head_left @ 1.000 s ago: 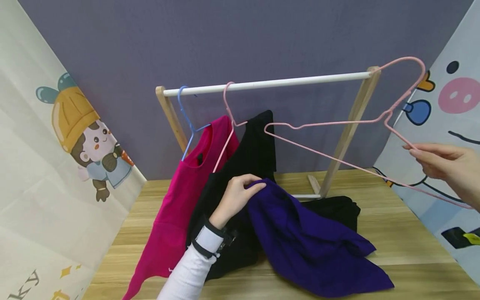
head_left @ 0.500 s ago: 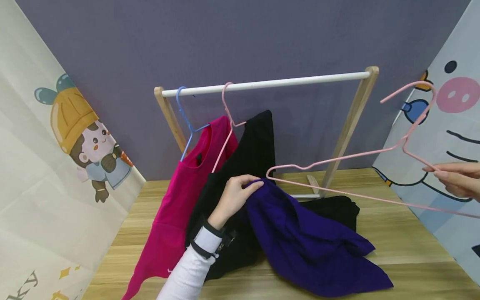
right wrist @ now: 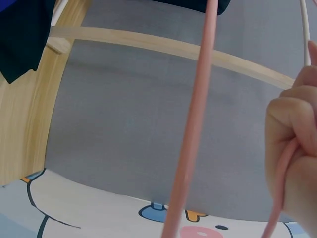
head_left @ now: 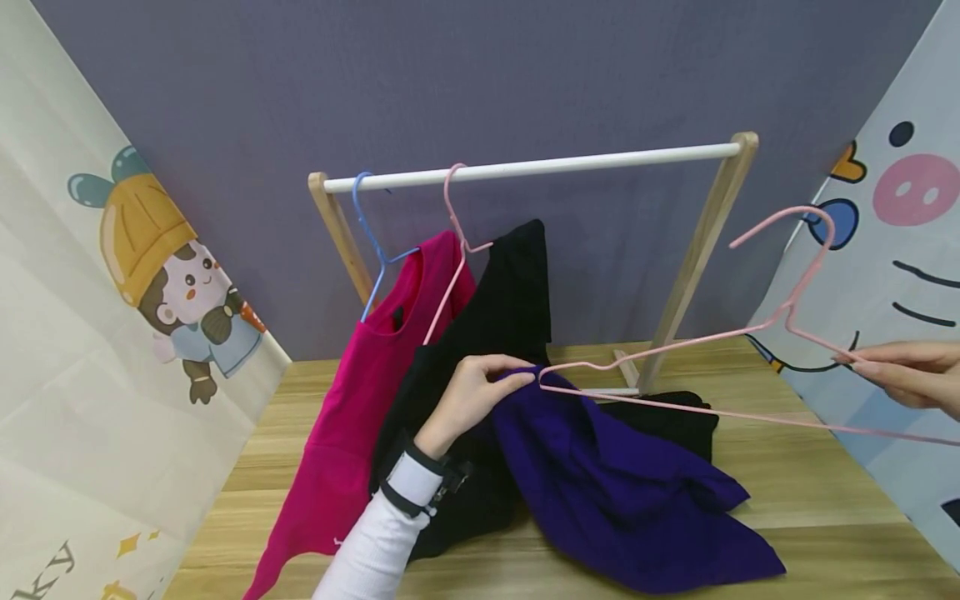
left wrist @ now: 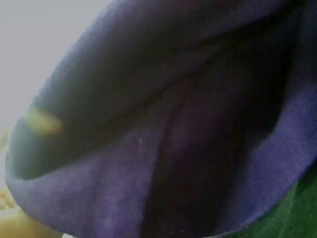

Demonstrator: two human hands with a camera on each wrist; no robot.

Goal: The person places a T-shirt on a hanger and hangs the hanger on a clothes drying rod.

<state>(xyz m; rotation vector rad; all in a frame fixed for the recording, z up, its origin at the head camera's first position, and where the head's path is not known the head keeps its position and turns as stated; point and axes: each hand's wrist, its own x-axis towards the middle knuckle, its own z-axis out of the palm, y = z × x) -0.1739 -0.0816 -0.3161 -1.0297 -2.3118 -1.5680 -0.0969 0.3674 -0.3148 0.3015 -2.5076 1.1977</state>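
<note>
A dark purple garment [head_left: 600, 467] hangs from my left hand [head_left: 472, 396], which pinches its top edge between thumb and fingers. In the left wrist view the purple cloth [left wrist: 119, 198] fills most of the picture, its opening spread toward the camera. My right hand [head_left: 911, 371] grips one shoulder of a pink hanger [head_left: 697, 337]. The hanger's far end overlaps the garment's top edge, right beside my left fingertips. Its hook points up and to the left. In the right wrist view curled fingers [right wrist: 302, 114] wrap the pink wire [right wrist: 198, 109].
Behind stands a rack with a white rail [head_left: 600, 162] and wooden legs. A magenta top [head_left: 348, 433] on a blue hanger [head_left: 367, 221] and a black garment [head_left: 517, 283] on a pink hanger hang at its left. Black cloth [head_left: 686, 408] lies on the wooden table [head_left: 832, 533] behind the purple garment.
The right hand has brought the pink hanger down, first rightward and then back left, so its far end now meets the purple garment's top edge. The left hand has barely moved.
</note>
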